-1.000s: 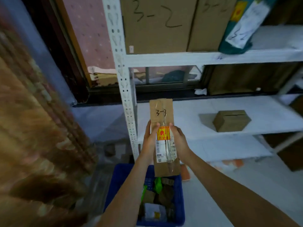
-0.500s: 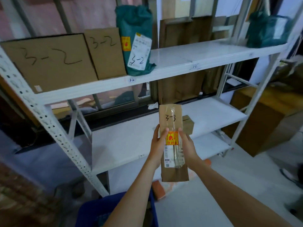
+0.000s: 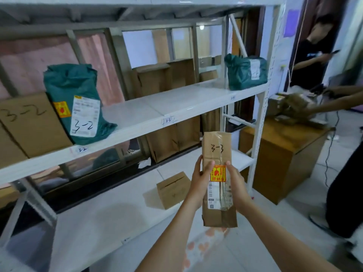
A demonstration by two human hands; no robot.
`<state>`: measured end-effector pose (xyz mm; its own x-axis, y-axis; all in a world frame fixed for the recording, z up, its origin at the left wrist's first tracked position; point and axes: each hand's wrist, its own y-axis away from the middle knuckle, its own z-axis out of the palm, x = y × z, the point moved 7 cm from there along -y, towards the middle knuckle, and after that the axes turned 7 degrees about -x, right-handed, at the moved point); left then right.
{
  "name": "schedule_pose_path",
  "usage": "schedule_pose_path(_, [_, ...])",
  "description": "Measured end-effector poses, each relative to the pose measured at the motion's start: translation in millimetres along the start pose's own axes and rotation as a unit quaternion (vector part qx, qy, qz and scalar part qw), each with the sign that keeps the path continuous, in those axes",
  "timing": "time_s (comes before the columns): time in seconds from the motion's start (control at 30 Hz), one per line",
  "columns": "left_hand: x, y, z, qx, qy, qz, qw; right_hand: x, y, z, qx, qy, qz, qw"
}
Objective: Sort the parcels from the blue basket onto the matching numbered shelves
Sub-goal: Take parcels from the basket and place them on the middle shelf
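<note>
**Mia:** What are the hands holding?

**Ben:** A long brown box (image 3: 217, 173). It says 3-3 on it. The left hand (image 3: 200, 179) holds its left side, with fingers curled round the edge and the thumb on the front. The right hand (image 3: 235, 183) holds its right side the same way.

**Mia:** Where is the box?

**Ben:** It is up in the air, standing tall, in front of the white shelf rack (image 3: 176, 112). It is below the rack's middle board, just under the little tag that reads 3-3 (image 3: 168, 121).

**Mia:** What sits on the rack?

**Ben:** On the middle board, at the left, a green bag (image 3: 74, 103) marked 3-2 leans beside a big brown box (image 3: 31, 122) marked 3-2. At the right end of that board is another green bag (image 3: 245, 72). On the lower board lies a small brown box (image 3: 173, 190), just left of the hands.

**Mia:** And beside the rack?

**Ben:** To its right is a wooden cabinet (image 3: 282, 154). Another person's arm (image 3: 334, 105) reaches over it.
</note>
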<state>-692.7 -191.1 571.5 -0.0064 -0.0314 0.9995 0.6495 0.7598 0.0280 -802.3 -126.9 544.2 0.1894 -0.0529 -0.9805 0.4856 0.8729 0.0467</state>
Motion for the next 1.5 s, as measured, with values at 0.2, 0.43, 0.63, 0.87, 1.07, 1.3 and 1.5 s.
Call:
schedule_pose_path(0.2, [48.5, -93.3, 41.8, -0.038, 0.014, 0.047, 0.998, -66.9, -75.5, -43.1, 0.016, 0.018, -0.056, 0.998])
schedule_pose_path(0.43, [132.5, -200.3, 54.6, -0.040, 0.002, 0.142, 0.989, -159.8, -180.1, -60.5, 0.011, 0.059, -0.133, 0.989])
schedule_pose_path(0.63, [204.9, -270.3, 29.2, 0.003, -0.026, 0.197, 0.980, -240.6, -254.7, -37.6, -0.026, 0.055, -0.208, 0.976])
schedule_pose_path(0.87, [270.6, -289.4, -24.7, 0.103, -0.069, 0.267, 0.956, -289.5, -322.7, 25.6, -0.173, 0.066, -0.215, 0.959])
schedule_pose_path(1.07, [288.4, -268.5, -91.1, 0.222, -0.097, 0.257, 0.936, -279.5, -346.6, 92.5, -0.344, 0.168, -0.154, 0.911])
schedule_pose_path(1.3, [283.3, -220.5, -157.5, 0.279, -0.129, 0.250, 0.918, -239.3, -330.4, 167.5, -0.484, 0.233, -0.119, 0.835])
schedule_pose_path(1.5, [278.5, -191.8, -205.9, 0.293, -0.141, 0.238, 0.915, -217.4, -311.1, 224.7, -0.518, 0.316, -0.143, 0.782])
